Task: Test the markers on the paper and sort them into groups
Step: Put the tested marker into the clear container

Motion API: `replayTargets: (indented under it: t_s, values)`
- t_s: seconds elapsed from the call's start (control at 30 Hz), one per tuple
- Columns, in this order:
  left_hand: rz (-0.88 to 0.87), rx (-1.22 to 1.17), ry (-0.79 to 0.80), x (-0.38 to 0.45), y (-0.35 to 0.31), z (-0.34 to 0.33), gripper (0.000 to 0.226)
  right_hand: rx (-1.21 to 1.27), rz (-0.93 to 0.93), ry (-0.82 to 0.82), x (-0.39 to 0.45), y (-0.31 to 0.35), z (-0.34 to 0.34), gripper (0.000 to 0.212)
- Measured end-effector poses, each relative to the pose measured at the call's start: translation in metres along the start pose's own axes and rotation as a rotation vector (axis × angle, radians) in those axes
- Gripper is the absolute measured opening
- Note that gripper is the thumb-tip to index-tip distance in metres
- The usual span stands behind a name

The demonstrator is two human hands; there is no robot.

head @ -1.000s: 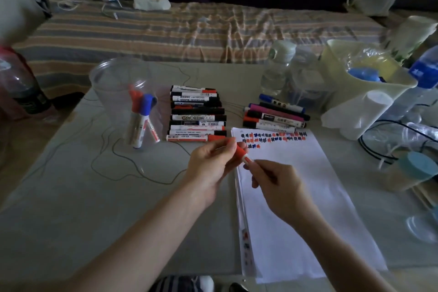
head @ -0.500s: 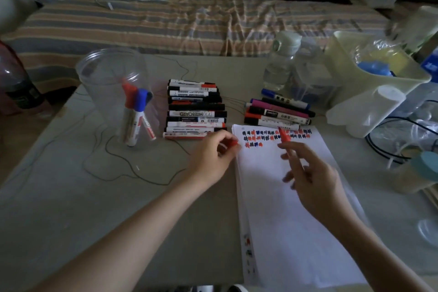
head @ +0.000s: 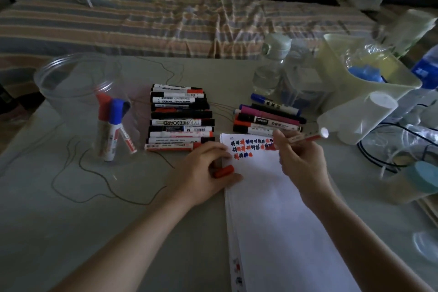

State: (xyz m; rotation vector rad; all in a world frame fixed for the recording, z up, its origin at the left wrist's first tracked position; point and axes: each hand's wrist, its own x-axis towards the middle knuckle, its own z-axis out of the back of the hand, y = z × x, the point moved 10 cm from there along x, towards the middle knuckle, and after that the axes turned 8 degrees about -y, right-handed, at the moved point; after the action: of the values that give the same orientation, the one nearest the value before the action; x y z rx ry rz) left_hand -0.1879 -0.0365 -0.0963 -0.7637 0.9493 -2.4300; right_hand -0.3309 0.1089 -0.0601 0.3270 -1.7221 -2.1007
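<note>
My right hand [head: 298, 161] grips an uncapped red marker [head: 305, 137], its tip down at the rows of red, blue and black test marks [head: 251, 147] near the top of the white paper [head: 279, 220]. Its red cap [head: 224, 171] is held in my left hand [head: 203, 173], which rests at the paper's left edge. A stack of markers [head: 181, 117] lies left of the paper's top. A smaller group of markers [head: 267, 118] lies just above the paper. A clear plastic cup [head: 78, 92] at the left holds a few red and blue markers.
Clear water bottles [head: 275, 64] and a pale green bin [head: 369, 73] with a white roll [head: 360, 116] crowd the right. Black cables [head: 384, 156] and a teal-lidded jar [head: 417, 182] lie far right. A thin wire [head: 78, 173] loops on the table. A striped bed [head: 166, 21] lies behind.
My hands pulled the cap off the red marker. The right hand carried the marker up to the test marks; the left hand settled at the paper's edge with the cap.
</note>
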Motion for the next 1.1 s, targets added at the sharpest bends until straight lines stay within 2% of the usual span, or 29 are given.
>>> replayTargets:
  t_s: [0.1, 0.2, 0.37, 0.5, 0.67, 0.9, 1.1]
  values:
    - [0.006, -0.004, -0.023, 0.001, 0.0, 0.002, 0.06, 0.046, -0.039, 0.048, 0.007, -0.002, -0.012, 0.017]
    - [-0.012, -0.004, -0.031, 0.002, 0.0, 0.0, 0.059, -0.022, -0.047, 0.08, 0.013, -0.011, -0.018, 0.006]
    - [-0.01, -0.001, -0.064, 0.002, 0.003, 0.0, 0.057, -0.178, 0.071, -0.051, 0.013, -0.022, -0.007, 0.017]
    - [-0.015, -0.002, -0.056, 0.003, 0.002, 0.0, 0.057, -0.24, 0.069, -0.115, 0.015, -0.03, -0.004, 0.032]
    - [-0.009, 0.009, -0.033, 0.003, 0.003, -0.002, 0.058, -0.279, 0.07, -0.136, 0.016, -0.034, -0.003, 0.021]
    - [-0.009, 0.015, -0.042, 0.003, 0.003, -0.001, 0.06, -0.306, 0.094, -0.124, 0.016, -0.031, -0.005, 0.017]
    - [-0.014, 0.012, -0.039, 0.002, 0.0, 0.0, 0.056, -0.347, 0.132, -0.136, 0.016, -0.031, -0.005, 0.023]
